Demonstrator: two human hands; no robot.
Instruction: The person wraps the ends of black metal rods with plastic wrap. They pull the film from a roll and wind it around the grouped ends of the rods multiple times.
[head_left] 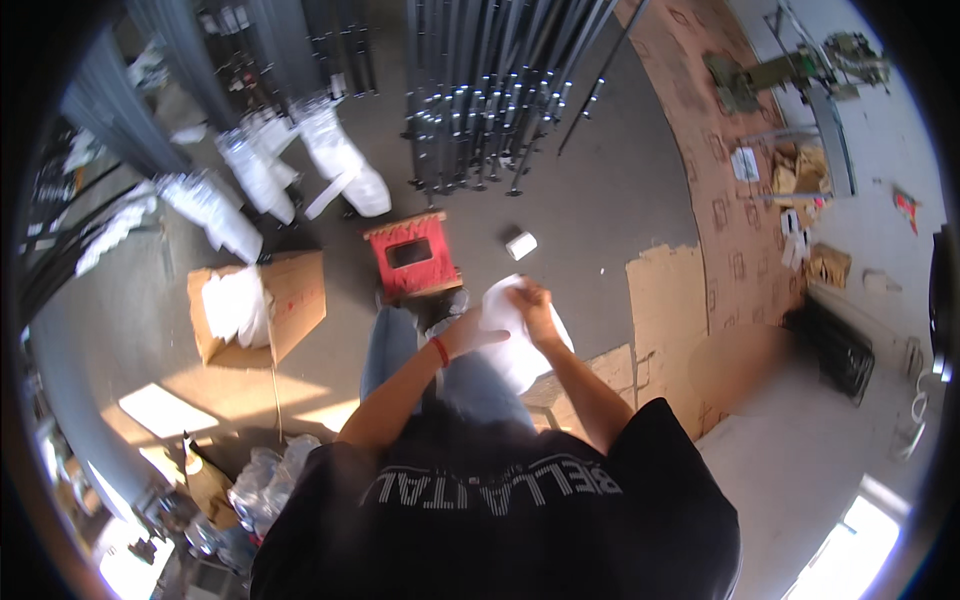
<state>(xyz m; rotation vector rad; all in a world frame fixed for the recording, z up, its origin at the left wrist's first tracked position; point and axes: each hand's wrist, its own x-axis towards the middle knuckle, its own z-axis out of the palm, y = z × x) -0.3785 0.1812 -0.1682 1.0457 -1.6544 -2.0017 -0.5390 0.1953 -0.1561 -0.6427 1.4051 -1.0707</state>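
A white sheet [518, 362], thin and soft-looking, lies over my lap between my two hands. My right hand [537, 312] is closed on its upper right part, with the fingers bent inward. At its left edge my left hand [474, 333], with a red band at the wrist, grips the sheet; the thumb reaches across it and the other fingers are partly hidden. In front of my knees stands a red stool [436, 262] with a dark slot in its top. A small white roll [521, 246] rests on the floor beyond the sheet.
An open cardboard box [300, 300] with white sheets inside stands at the left. Dark poles [480, 110] stand in rows ahead, some with white-wrapped ends [345, 165]. Flat cardboard [665, 300] covers floor at the right. Clear plastic bags [268, 485] lie at the lower left.
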